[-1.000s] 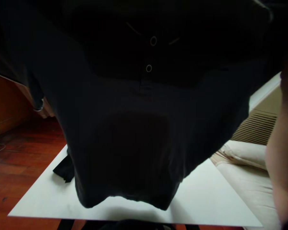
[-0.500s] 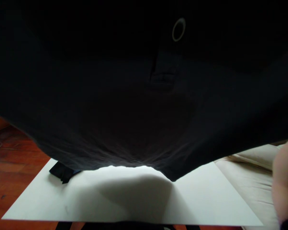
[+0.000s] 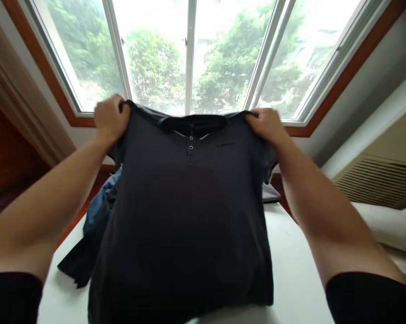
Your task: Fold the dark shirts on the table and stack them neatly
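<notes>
A dark, short-sleeved polo shirt (image 3: 192,202) hangs spread between my hands, its front with a short button placket facing me. My left hand (image 3: 111,114) is closed around the fabric at the shirt's left shoulder in view. At the opposite shoulder, my right hand (image 3: 265,123) grips the cloth, with the sleeve drooping below it. The lower part of the shirt hangs over the white table (image 3: 297,252) and hides much of it; I cannot tell whether the hem touches the top.
Blue and black clothes (image 3: 100,216) lie heaped on the table's left side. A grey folded item (image 3: 270,193) rests at the far right edge. Beyond stands a wide window (image 3: 189,58). Pale cushions (image 3: 388,225) and a slatted unit (image 3: 381,175) are to the right.
The shirt filled most of the view close up before; now it hangs farther away, held out at arm's length. Both hands and the window have come into view.
</notes>
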Tool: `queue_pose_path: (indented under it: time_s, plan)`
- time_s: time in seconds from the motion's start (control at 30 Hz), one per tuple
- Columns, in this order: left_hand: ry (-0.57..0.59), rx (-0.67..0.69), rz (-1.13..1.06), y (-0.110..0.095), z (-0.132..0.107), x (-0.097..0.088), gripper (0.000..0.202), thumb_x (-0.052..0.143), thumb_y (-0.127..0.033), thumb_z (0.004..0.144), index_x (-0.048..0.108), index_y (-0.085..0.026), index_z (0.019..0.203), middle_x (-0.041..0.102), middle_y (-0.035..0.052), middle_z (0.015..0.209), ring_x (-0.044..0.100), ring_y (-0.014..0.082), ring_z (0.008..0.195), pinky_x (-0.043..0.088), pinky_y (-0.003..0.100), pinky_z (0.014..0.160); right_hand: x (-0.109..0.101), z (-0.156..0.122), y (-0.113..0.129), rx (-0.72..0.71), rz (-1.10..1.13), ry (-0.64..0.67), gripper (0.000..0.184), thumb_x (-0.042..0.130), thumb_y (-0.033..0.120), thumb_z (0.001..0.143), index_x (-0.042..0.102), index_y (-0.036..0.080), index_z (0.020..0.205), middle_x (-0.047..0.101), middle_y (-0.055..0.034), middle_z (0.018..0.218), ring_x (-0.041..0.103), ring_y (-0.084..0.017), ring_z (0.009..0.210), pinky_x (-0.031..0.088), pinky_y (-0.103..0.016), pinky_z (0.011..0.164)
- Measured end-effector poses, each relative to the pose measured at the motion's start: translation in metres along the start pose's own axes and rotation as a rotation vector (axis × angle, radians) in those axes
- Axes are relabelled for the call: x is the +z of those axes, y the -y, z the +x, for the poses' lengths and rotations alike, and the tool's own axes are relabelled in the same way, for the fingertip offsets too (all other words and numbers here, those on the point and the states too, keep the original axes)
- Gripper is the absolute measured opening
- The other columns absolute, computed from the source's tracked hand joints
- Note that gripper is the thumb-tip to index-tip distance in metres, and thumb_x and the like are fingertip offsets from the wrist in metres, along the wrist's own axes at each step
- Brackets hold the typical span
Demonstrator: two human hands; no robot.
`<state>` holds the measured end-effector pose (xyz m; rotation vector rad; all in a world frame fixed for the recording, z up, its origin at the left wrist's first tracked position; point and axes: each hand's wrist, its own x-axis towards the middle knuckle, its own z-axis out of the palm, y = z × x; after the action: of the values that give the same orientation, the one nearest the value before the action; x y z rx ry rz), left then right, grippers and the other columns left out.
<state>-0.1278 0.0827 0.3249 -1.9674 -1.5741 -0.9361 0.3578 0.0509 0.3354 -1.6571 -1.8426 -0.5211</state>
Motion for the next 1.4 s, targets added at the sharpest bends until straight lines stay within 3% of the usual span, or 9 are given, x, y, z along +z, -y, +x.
queue_pose_path:
  time_s: [0.1, 0.2, 0.3, 0.43, 0.67, 0.83, 1.0, 1.17, 1.4]
  plan:
    - [0.225, -0.247, 0.043, -0.021, -0.013, 0.066, 0.044, 0.041, -0.032, 0.109, 0.050, 0.003, 0.134, 0.051, 0.0231, 0.143, 0.043, 0.0365, 0.134, 0.032, 0.055, 0.108, 0.089, 0.004, 0.000, 0.142, -0.030, 0.222, 0.043, 0.048, 0.041, 0.107, 0.071, 0.008, 0.122, 0.070, -0.0175, 0.121, 0.064, -0.023, 0.111, 0.044, -0.032, 0.093]
    - [0.419, -0.229, 0.009, -0.038, -0.048, 0.130, 0.046, 0.055, -0.028, 0.100, 0.052, 0.000, 0.137, 0.052, 0.0273, 0.143, 0.043, 0.0381, 0.133, 0.034, 0.055, 0.108, 0.162, -0.017, -0.005, 0.171, -0.047, 0.391, 0.042, 0.063, 0.041, 0.099, 0.067, 0.016, 0.132, 0.063, -0.0178, 0.136, 0.057, -0.027, 0.123, 0.043, -0.035, 0.101]
    - [0.566, -0.087, -0.065, -0.054, -0.093, 0.173, 0.038, 0.059, -0.028, 0.096, 0.064, -0.009, 0.128, 0.059, 0.0208, 0.138, 0.047, 0.0345, 0.130, 0.035, 0.050, 0.110, 0.207, -0.051, -0.003, 0.063, 0.028, 0.507, 0.039, 0.060, 0.036, 0.101, 0.067, 0.016, 0.133, 0.062, -0.0164, 0.135, 0.056, -0.024, 0.122, 0.041, -0.032, 0.104]
    - [0.695, 0.094, -0.187, -0.079, -0.151, 0.195, 0.029, 0.062, -0.030, 0.094, 0.072, -0.018, 0.118, 0.064, 0.0124, 0.134, 0.052, 0.0291, 0.127, 0.039, 0.041, 0.112, 0.237, -0.096, 0.017, -0.080, 0.137, 0.688, 0.030, 0.058, 0.035, 0.102, 0.075, 0.016, 0.118, 0.068, -0.0126, 0.124, 0.059, -0.023, 0.115, 0.042, -0.029, 0.101]
    - [0.739, 0.304, -0.366, -0.105, -0.248, 0.149, 0.040, 0.062, -0.036, 0.097, 0.063, -0.025, 0.135, 0.057, 0.0091, 0.145, 0.049, 0.0275, 0.137, 0.037, 0.042, 0.120, 0.229, -0.190, 0.050, -0.271, 0.412, 0.579, 0.027, 0.061, 0.034, 0.100, 0.072, 0.020, 0.121, 0.065, -0.0111, 0.129, 0.058, -0.024, 0.120, 0.043, -0.036, 0.108]
    - [0.769, 0.413, -0.534, -0.097, -0.317, 0.074, 0.053, 0.059, -0.037, 0.098, 0.048, -0.029, 0.150, 0.048, 0.0085, 0.156, 0.042, 0.0297, 0.144, 0.033, 0.052, 0.124, 0.163, -0.273, 0.051, -0.305, 0.517, 0.453, 0.031, 0.059, 0.033, 0.100, 0.066, 0.025, 0.129, 0.060, -0.0112, 0.137, 0.055, -0.027, 0.128, 0.045, -0.045, 0.111]
    - [0.825, 0.515, -0.528, -0.065, -0.366, 0.013, 0.058, 0.071, -0.039, 0.088, 0.054, -0.031, 0.143, 0.053, 0.0089, 0.151, 0.047, 0.0348, 0.139, 0.037, 0.056, 0.121, 0.081, -0.343, 0.050, -0.360, 0.555, 0.635, 0.016, 0.059, 0.035, 0.099, 0.068, 0.026, 0.110, 0.066, -0.0094, 0.117, 0.062, -0.025, 0.105, 0.052, -0.041, 0.095]
    - [0.772, 0.416, -0.399, -0.043, -0.388, -0.004, 0.022, 0.061, -0.026, 0.095, 0.066, -0.029, 0.117, 0.065, 0.0060, 0.127, 0.057, 0.0289, 0.119, 0.049, 0.043, 0.105, 0.050, -0.392, 0.036, -0.347, 0.471, 0.679, 0.038, 0.076, 0.042, 0.086, 0.066, 0.027, 0.119, 0.062, -0.0121, 0.128, 0.058, -0.032, 0.116, 0.051, -0.047, 0.098]
    - [0.833, 0.389, -0.344, -0.053, -0.390, -0.012, 0.021, 0.048, -0.008, 0.096, 0.064, -0.023, 0.095, 0.067, 0.0043, 0.099, 0.060, 0.0232, 0.091, 0.046, 0.036, 0.086, 0.059, -0.414, 0.031, -0.374, 0.315, 0.662, 0.013, 0.055, 0.021, 0.098, 0.065, 0.022, 0.090, 0.067, -0.0084, 0.097, 0.059, -0.026, 0.089, 0.048, -0.041, 0.080]
